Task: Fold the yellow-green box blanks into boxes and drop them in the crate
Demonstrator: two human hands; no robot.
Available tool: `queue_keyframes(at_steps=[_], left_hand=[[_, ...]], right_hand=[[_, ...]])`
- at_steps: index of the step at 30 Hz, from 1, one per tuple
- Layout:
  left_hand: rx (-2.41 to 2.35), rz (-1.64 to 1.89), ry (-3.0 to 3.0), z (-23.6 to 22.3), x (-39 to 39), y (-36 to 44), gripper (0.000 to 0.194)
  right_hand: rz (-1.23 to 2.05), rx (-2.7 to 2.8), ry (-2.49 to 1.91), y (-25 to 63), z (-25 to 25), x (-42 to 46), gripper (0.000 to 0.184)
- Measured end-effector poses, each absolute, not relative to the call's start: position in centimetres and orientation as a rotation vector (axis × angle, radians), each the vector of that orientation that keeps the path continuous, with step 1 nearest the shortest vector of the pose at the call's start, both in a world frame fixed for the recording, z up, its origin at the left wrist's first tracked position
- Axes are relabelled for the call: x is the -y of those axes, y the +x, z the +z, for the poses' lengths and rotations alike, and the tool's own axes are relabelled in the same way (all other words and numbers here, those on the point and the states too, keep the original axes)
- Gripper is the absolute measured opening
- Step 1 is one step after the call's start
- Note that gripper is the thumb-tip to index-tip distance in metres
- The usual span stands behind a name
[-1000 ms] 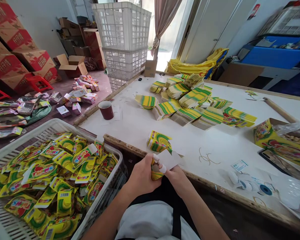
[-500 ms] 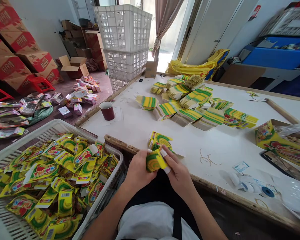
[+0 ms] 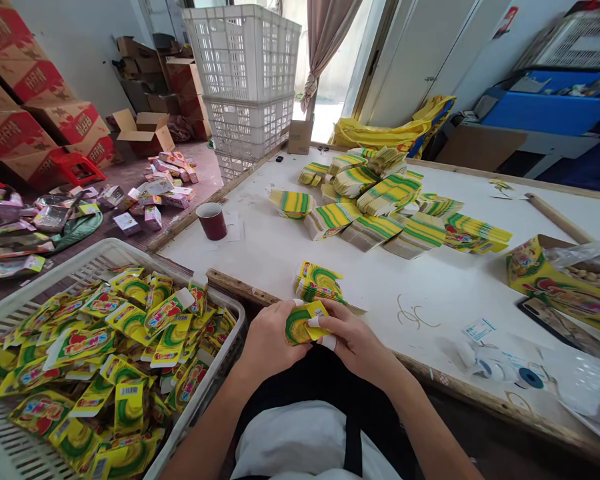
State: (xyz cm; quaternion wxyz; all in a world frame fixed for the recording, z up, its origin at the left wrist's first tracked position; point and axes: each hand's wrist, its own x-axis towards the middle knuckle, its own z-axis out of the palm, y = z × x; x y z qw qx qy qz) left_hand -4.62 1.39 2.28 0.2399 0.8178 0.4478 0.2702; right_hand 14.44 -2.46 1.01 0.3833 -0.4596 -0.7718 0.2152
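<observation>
Between my two hands is a small yellow and green card box [image 3: 299,325], held just off the table's near edge. My left hand [image 3: 270,340] wraps its left side, fingers closed. With fingers pinched at its right end, near a barcode, my right hand [image 3: 355,340] grips the same box. White tape covers some fingertips. Just beyond my hands, a small stack of matching flat cartons [image 3: 320,281] lies on the white table [image 3: 260,260]. To my left, a white plastic crate [image 3: 233,300] is filled with many similar yellow boxes [image 3: 130,320].
Bundles of flat cartons [image 3: 390,193] are heaped at mid-table. A maroon mug [image 3: 213,221] stands at the left edge. On the right are an open display box [image 3: 565,283], a phone [image 3: 570,330], tape rolls [image 3: 525,375] and rubber bands [image 3: 415,313]. Tall stacked crates [image 3: 245,60] stand behind.
The white flap that stood out from the box is folded down. The box has turned so its printed face and barcode show, and my right fingers have shifted onto its right end.
</observation>
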Motion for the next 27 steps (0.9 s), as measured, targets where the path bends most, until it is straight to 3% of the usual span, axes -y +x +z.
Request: queue_keyframes(at_steps=[3,5,8,10,12,18,27], left_hand=[[-1.216,0.805,2.176,2.2,-1.2,-4.2,0.048],[-1.15,0.915,1.982,2.0,-1.3,-4.2,0.046],[-0.94,1.464,1.41,2.0,-2.6,-5.3,0.043],[-0.773,1.931,0.917,2.3,-3.9,-6.5,0.053],[-0.718,2.108,0.574,2.4,-5.0,-7.6,0.063],[-0.81,1.736,0.454,0.8,-4.7,-6.1,0.06],[-0.91,1.29,0.658,-1.0,-1.8,-2.7,0.045]], right_hand=[[0.572,1.857,-1.226,13.4,0.8,2.8,0.025],[0.626,1.745,-1.246,12.9,0.7,2.8,0.037],[0.651,1.536,-1.346,13.7,0.4,1.9,0.056],[0.547,1.43,-1.507,15.0,-0.2,0.8,0.048],[0.422,1.398,-1.708,16.4,-1.2,-0.4,0.04],[0.348,1.471,-1.841,17.5,-3.2,-2.0,0.035],[0.367,1.44,-1.828,17.5,-2.0,-2.8,0.032]])
